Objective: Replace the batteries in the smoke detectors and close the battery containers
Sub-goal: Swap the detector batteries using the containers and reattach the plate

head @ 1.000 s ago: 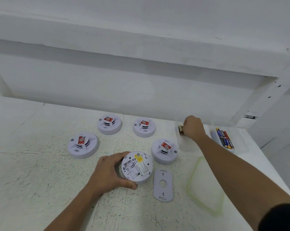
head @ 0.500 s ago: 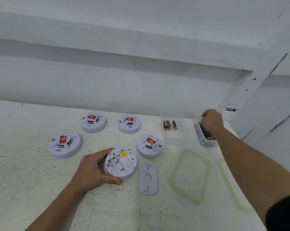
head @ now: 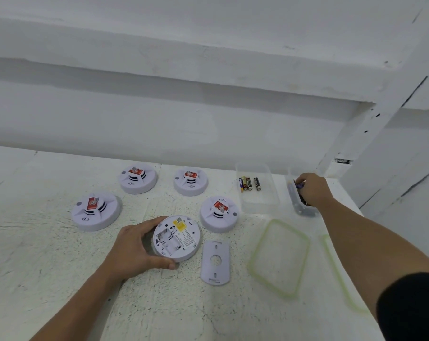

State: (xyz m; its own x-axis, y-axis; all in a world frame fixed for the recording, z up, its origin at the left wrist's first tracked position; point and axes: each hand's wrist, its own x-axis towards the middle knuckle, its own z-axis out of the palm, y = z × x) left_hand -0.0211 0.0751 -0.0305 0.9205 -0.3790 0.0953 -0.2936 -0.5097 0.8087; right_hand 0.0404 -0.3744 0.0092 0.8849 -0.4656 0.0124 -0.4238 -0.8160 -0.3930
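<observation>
The left hand [head: 137, 249] curls round the rim of the upturned smoke detector [head: 176, 238], steadying it with the empty battery bay facing up. That bay is best held level and uncovered. The loose cover [head: 215, 262] lies just to its right. At the far right, the right hand [head: 312, 190] dips into a clear tub [head: 293, 205], fingertips pinching what looks like a purple battery [head: 299, 185]. It should lift it clear and check polarity. Four other detectors [head: 95, 211] sit behind. A second tub [head: 257, 203] and a green-edged lid [head: 278, 257] lie along the arm's way back.

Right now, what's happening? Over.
Left hand grips upturned round white smoke detector, bay empty. Right hand pinches purple battery in clear plastic tub. White oval cover alongside.
</observation>
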